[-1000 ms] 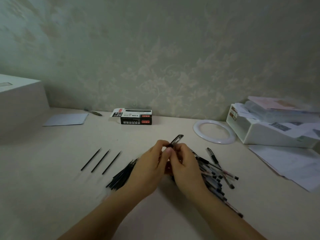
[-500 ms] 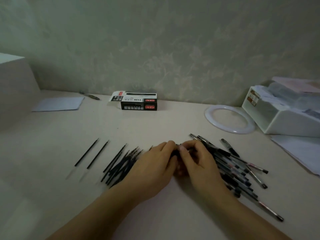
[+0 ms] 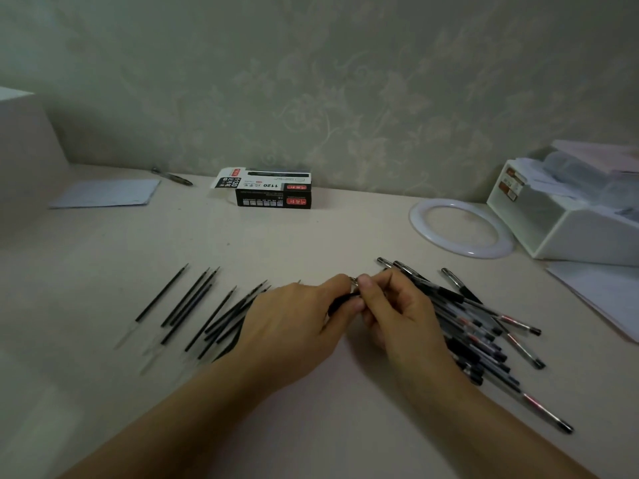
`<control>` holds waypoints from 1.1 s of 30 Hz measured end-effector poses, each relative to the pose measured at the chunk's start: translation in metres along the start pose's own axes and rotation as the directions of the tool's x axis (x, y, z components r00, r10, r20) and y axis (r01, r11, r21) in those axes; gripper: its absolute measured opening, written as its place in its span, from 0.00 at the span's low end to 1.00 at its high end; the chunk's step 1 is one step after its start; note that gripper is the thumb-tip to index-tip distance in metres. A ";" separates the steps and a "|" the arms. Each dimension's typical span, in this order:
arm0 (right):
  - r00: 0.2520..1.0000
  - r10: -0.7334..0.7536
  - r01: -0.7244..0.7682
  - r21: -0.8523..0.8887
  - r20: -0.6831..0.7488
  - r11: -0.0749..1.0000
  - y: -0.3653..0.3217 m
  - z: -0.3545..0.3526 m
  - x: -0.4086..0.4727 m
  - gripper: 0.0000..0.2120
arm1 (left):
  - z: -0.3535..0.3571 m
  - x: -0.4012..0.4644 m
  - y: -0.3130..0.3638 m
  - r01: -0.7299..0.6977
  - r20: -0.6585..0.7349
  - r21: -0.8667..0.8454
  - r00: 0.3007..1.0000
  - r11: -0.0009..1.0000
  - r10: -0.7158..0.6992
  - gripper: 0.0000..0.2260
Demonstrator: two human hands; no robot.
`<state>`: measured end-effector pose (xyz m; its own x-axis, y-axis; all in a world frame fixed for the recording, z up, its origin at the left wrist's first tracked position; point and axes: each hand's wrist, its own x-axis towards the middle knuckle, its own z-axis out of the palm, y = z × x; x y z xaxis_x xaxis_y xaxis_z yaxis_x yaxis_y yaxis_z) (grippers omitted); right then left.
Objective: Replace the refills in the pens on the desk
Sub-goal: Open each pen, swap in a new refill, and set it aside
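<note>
Pen in hand: a dark pen [image 3: 340,302] is held between both hands just above the surface, in the middle of the view; its long axis runs from lower left up toward a metal tip at upper right.
Left hand: the left hand [image 3: 294,326] curls around the dark barrel, fingers wrapped over it.
Right hand: the right hand [image 3: 397,312] pinches the metal tip end between thumb and fingertips [image 3: 364,283]; the two hands touch there.
Key relation: the tip piece lies along the pen's axis, so I judge the next move to be a twist or pull along that line, the right hand working while the left steadies.
Refills: loose refills [image 3: 193,305] lie fanned to the left, just beside the left hand and nearer to it.
Pens: a pile of pens [image 3: 477,326] lies to the right, partly under the right wrist.
Surface: pale surface [image 3: 328,236], with a refill box [image 3: 273,188] at the back, a white ring [image 3: 460,229] and a white tray [image 3: 570,236] at right.
Room: patterned wallpaper [image 3: 345,81] behind.
</note>
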<state>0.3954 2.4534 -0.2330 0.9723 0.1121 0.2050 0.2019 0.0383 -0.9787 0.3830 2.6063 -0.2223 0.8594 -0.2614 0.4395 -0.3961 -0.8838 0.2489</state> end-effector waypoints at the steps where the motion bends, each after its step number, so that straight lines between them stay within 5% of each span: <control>1: 1.000 -0.001 0.001 0.002 0.000 1.000 0.000 0.000 0.000 0.14 | 0.000 0.000 0.000 0.003 0.001 0.002 1.000 1.000 -0.003 0.11; 26: 1.000 0.001 -0.002 -0.034 -0.008 0.999 0.000 0.001 0.001 0.14 | -0.003 0.000 0.000 0.052 0.057 0.023 0.997 0.998 -0.053 0.09; 33: 1.000 0.027 -0.027 -0.067 -0.010 0.997 -0.003 0.002 -0.001 0.14 | -0.001 -0.002 0.000 0.088 0.015 0.087 0.996 0.992 -0.090 0.20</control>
<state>0.3935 2.4548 -0.2303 0.9785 0.1035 0.1786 0.1827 -0.0316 -0.9827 0.3813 2.6072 -0.2227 0.8962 -0.1864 0.4026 -0.2890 -0.9338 0.2110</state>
